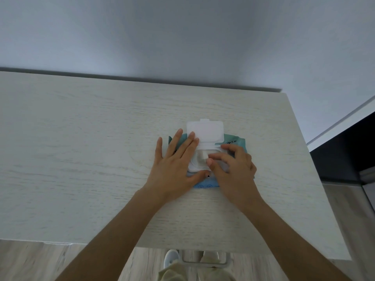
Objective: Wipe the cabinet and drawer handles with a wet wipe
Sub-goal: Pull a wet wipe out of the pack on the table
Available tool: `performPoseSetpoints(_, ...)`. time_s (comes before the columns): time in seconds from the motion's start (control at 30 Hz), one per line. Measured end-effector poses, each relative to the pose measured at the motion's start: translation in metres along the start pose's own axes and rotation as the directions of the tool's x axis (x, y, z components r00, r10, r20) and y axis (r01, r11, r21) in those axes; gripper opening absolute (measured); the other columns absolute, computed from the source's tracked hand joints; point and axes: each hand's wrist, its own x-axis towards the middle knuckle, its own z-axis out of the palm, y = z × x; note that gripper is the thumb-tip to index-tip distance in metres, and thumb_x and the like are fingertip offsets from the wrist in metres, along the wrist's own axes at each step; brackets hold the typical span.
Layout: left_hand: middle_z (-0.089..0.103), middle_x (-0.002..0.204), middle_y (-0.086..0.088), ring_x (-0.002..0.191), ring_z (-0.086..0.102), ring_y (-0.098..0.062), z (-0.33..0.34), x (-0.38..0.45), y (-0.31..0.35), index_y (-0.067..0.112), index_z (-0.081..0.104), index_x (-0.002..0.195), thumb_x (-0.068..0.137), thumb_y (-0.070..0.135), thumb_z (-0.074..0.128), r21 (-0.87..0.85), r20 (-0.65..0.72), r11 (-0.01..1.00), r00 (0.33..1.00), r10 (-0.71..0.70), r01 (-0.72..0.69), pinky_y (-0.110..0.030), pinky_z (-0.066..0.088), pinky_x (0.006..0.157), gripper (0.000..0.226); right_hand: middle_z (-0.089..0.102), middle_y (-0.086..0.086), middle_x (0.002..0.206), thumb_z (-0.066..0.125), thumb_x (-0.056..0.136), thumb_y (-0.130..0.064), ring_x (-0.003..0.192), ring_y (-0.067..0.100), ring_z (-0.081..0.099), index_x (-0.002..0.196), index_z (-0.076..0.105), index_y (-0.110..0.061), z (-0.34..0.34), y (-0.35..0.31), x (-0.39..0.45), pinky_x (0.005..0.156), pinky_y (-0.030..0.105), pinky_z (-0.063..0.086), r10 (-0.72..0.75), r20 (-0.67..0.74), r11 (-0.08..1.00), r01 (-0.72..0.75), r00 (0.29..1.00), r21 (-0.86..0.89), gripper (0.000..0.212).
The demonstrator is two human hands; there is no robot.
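A teal-blue pack of wet wipes [236, 141] lies flat on the pale wood cabinet top [81, 151], its white lid [205, 129] flipped open toward the wall. My left hand [174, 165] lies flat on the pack's left side with straight fingers, holding it down. My right hand [233, 167] is over the opening, thumb and fingertips curled onto the white wipe [199, 157] that shows there. A grey metal handle [205, 260] sticks out below the cabinet's front edge.
A plain white wall rises right behind the cabinet top. To the right the top ends at an edge, with a dark unit [345, 151] beyond it. Wood floor, my light trousers and a white shoe [171, 257] show below the front edge.
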Motion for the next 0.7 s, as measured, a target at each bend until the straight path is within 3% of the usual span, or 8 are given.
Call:
performPoseSetpoints(0.03, -0.011, 0.157, 0.014, 0.137, -0.033, -0.006, -0.001, 0.0, 0.001, 0.027, -0.004, 0.151, 0.073, 0.083, 0.001, 0.002, -0.001, 1.0, 1.0, -0.009, 0.009, -0.049, -0.02, 0.111, 0.096, 0.041, -0.01, 0.129, 0.058, 0.089, -0.037, 0.12, 0.004, 0.022, 0.097, 0.063, -0.043, -0.001, -0.002, 0.0, 0.106, 0.026, 0.009, 0.007, 0.018, 1.0, -0.007, 1.0, 0.027, 0.011)
performPoseSetpoints(0.13, 0.004, 0.159, 0.012, 0.14, -0.024, -0.007, -0.007, 0.004, 0.006, 0.033, -0.013, 0.148, 0.078, 0.08, -0.004, -0.026, -0.027, 0.998, 0.998, -0.06, 0.059, -0.049, -0.024, 0.109, 0.085, 0.035, -0.019, 0.123, 0.051, 0.092, -0.039, 0.123, 0.004, 0.022, 0.085, 0.044, -0.064, -0.006, -0.007, -0.001, 0.11, 0.032, 0.01, 0.01, 0.05, 0.994, -0.016, 0.999, 0.111, 0.027)
performPoseSetpoints(0.2, 0.015, 0.158, 0.009, 0.144, -0.012, -0.011, -0.01, 0.006, 0.009, 0.043, -0.025, 0.139, 0.085, 0.068, -0.002, -0.043, -0.054, 0.997, 0.997, -0.062, 0.06, -0.048, -0.022, 0.109, 0.064, 0.037, -0.021, 0.123, 0.047, 0.093, -0.038, 0.126, 0.007, 0.026, 0.086, 0.043, -0.064, -0.01, -0.007, 0.001, 0.112, 0.032, 0.011, 0.025, 0.068, 0.988, -0.035, 0.997, 0.15, 0.027)
performPoseSetpoints(0.27, 0.015, 0.158, 0.007, 0.146, -0.006, -0.014, -0.009, 0.005, 0.009, 0.048, -0.033, 0.132, 0.093, 0.051, 0.008, -0.073, -0.081, 0.997, 0.996, -0.036, 0.03, -0.05, -0.015, 0.113, 0.056, 0.042, -0.02, 0.121, 0.047, 0.094, -0.036, 0.121, 0.005, 0.031, 0.09, 0.052, -0.057, -0.013, -0.005, 0.004, 0.113, 0.041, 0.021, 0.017, 0.075, 0.985, -0.03, 0.997, 0.169, 0.021)
performPoseSetpoints(0.37, 0.007, 0.159, 0.003, 0.146, -0.004, -0.018, -0.003, 0.001, 0.004, 0.045, -0.013, 0.142, 0.1, 0.031, 0.026, -0.087, -0.144, 0.996, 0.989, 0.023, -0.036, -0.05, -0.001, 0.117, 0.059, 0.052, -0.016, 0.116, 0.053, 0.093, -0.028, 0.113, 0.006, 0.04, 0.104, 0.065, -0.033, -0.014, 0.002, 0.006, 0.106, 0.044, 0.032, 0.001, 0.031, 0.992, -0.005, 1.0, 0.126, 0.017)
performPoseSetpoints(0.47, -0.002, 0.155, 0.01, 0.143, -0.011, -0.012, 0.003, 0.0, -0.002, 0.032, 0.029, 0.147, 0.101, 0.03, 0.037, -0.127, -0.168, 0.99, 0.985, 0.045, -0.067, -0.047, 0.002, 0.117, 0.046, 0.056, -0.011, 0.116, 0.06, 0.09, -0.024, 0.11, 0.004, 0.041, 0.103, 0.069, -0.025, -0.011, 0.007, 0.005, 0.102, 0.03, 0.021, -0.054, -0.017, 0.998, 0.055, 0.998, 0.012, 0.016)
performPoseSetpoints(0.6, -0.011, 0.152, 0.016, 0.141, -0.017, -0.003, 0.007, -0.001, -0.006, 0.032, 0.035, 0.144, 0.099, 0.041, 0.036, -0.261, -0.165, 0.963, 0.986, 0.024, -0.067, -0.039, 0.0, 0.118, 0.046, 0.064, 0.0, 0.108, 0.071, 0.082, -0.021, 0.11, 0.021, 0.052, 0.094, 0.074, -0.02, -0.004, 0.007, 0.005, 0.094, 0.032, 0.017, -0.21, -0.056, 0.951, 0.19, 0.976, -0.243, 0.013)
performPoseSetpoints(0.7, -0.011, 0.153, 0.014, 0.143, -0.013, -0.007, 0.008, -0.002, -0.008, 0.031, 0.035, 0.144, 0.098, 0.05, 0.033, -0.254, -0.173, 0.964, 0.984, 0.04, -0.084, -0.039, 0.003, 0.117, 0.05, 0.066, 0.0, 0.098, 0.075, 0.077, -0.02, 0.098, 0.022, 0.057, 0.085, 0.074, -0.018, 0.0, 0.0, 0.011, 0.088, 0.03, 0.017, -0.251, -0.068, 0.942, 0.227, 0.966, -0.246, 0.009)
